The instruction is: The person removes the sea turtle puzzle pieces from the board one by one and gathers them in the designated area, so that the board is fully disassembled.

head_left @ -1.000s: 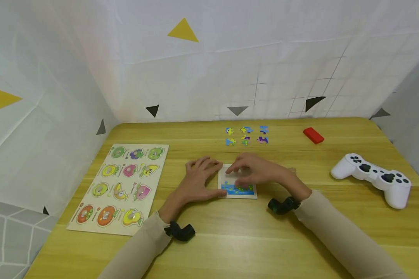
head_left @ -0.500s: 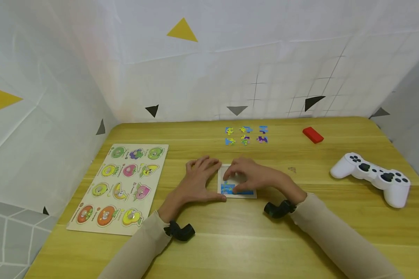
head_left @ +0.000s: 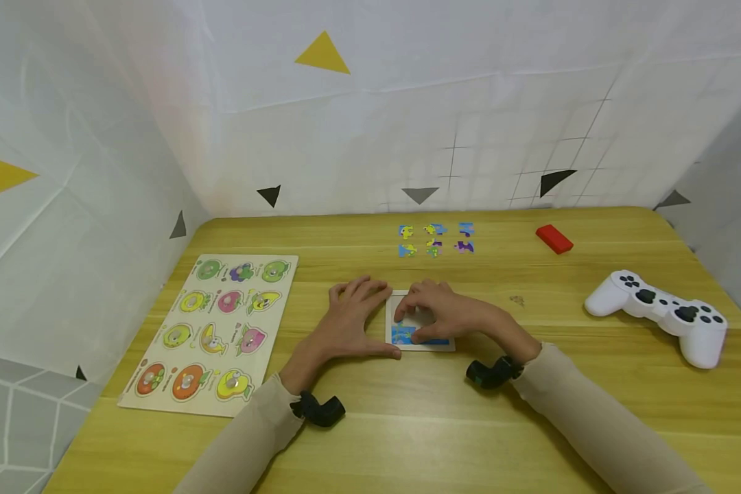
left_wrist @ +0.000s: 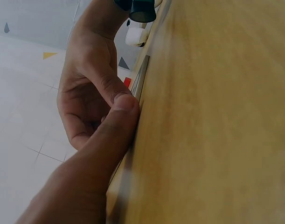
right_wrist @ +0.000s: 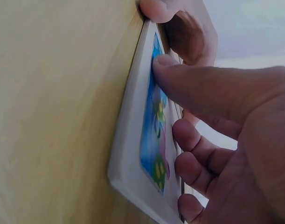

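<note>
A small white puzzle tray lies flat between my hands in the head view, with blue sea-picture puzzle pieces along its near side. My left hand is spread at the tray's left edge, its thumb at the near left corner. Reaching in from the right, my right hand has thumb and index finger curled about the left piece. In the right wrist view the thumb presses the blue picture, while the other fingertips rest on the tray's bare part; the index tip is hidden there.
Several loose puzzle pieces lie in two rows behind the tray. A fruit knob board is on the left. At the right are a white game controller and a red block. A white sheet wall stands at the back.
My right hand has moved slightly left and lower, its thumb coming down from above the right of the picture onto its left part. My left hand has stayed in place.
</note>
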Tool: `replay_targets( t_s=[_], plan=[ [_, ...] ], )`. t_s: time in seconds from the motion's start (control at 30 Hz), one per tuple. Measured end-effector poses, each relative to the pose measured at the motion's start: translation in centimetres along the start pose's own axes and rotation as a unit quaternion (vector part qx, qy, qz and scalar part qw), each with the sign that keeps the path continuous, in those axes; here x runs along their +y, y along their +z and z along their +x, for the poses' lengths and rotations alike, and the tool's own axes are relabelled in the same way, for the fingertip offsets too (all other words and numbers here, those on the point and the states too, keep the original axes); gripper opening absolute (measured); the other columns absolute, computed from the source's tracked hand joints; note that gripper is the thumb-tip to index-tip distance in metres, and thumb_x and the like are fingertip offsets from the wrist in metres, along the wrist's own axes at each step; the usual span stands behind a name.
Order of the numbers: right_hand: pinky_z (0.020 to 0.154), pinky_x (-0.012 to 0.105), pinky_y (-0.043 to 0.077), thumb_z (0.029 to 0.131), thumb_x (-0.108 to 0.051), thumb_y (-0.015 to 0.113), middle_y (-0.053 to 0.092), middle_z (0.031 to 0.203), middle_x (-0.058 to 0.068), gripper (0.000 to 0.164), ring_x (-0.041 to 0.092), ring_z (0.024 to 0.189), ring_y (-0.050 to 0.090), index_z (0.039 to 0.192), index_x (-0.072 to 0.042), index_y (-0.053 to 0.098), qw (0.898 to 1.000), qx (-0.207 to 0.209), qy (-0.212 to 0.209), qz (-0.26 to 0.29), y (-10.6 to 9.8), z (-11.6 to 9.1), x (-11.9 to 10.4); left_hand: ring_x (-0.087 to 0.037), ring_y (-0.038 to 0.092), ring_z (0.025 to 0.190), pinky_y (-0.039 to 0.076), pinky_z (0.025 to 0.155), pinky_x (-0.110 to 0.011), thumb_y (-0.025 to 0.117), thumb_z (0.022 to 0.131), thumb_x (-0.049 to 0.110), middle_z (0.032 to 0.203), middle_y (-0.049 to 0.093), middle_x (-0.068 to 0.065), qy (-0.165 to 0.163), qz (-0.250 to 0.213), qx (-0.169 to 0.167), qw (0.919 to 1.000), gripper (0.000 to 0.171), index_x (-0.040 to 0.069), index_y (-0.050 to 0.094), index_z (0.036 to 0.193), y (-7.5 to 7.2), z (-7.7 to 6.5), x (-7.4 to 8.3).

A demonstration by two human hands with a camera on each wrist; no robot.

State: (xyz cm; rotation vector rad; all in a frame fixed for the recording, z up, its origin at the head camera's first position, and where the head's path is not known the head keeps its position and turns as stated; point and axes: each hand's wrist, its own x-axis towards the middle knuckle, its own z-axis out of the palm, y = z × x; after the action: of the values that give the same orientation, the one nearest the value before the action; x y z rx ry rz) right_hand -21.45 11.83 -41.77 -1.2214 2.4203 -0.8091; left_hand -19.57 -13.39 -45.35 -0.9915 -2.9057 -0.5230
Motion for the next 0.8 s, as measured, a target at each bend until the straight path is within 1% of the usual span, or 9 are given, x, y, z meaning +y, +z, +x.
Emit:
replay_targets(
  t_s=[0.1,0.43,0.8],
  plan=[
    [0.089,0.044,0.03,0.086,-0.023,0.082,0.06,0.107,-0.002,0.03,0.018,0.103,0.047,0.114,-0.023,0.071,1.0,-0.004,0.014,0.005,-0.05,0.04,-0.25,-0.032,0.024,0.155,0.02,0.112,-0.059,0.075,0.067,0.08,0.158,0.041,0.0,0.002,0.006,0.002,1.0,0.113,0.019,0.042,0.157,0.01,0.04,-0.04],
    [0.086,0.043,0.026,0.084,-0.019,0.083,0.062,0.113,0.001,0.03,0.022,0.105,0.045,0.111,-0.021,0.069,0.999,-0.01,0.029,0.023,-0.21,0.09,-0.78,-0.033,0.024,0.154,0.02,0.112,-0.059,0.076,0.067,0.079,0.158,0.042,0.0,0.005,-0.002,0.007,1.0,0.114,0.019,0.042,0.157,0.07,0.01,-0.08],
    [0.085,0.044,0.025,0.084,-0.017,0.082,0.061,0.113,0.002,0.03,0.024,0.104,0.044,0.11,-0.018,0.068,0.999,-0.008,0.023,0.04,-0.14,0.12,-0.78,-0.033,0.024,0.154,0.02,0.112,-0.058,0.076,0.067,0.08,0.158,0.041,0.0,0.004,0.003,0.005,1.0,0.114,0.019,0.042,0.157,0.05,0.04,-0.05]
  ],
)
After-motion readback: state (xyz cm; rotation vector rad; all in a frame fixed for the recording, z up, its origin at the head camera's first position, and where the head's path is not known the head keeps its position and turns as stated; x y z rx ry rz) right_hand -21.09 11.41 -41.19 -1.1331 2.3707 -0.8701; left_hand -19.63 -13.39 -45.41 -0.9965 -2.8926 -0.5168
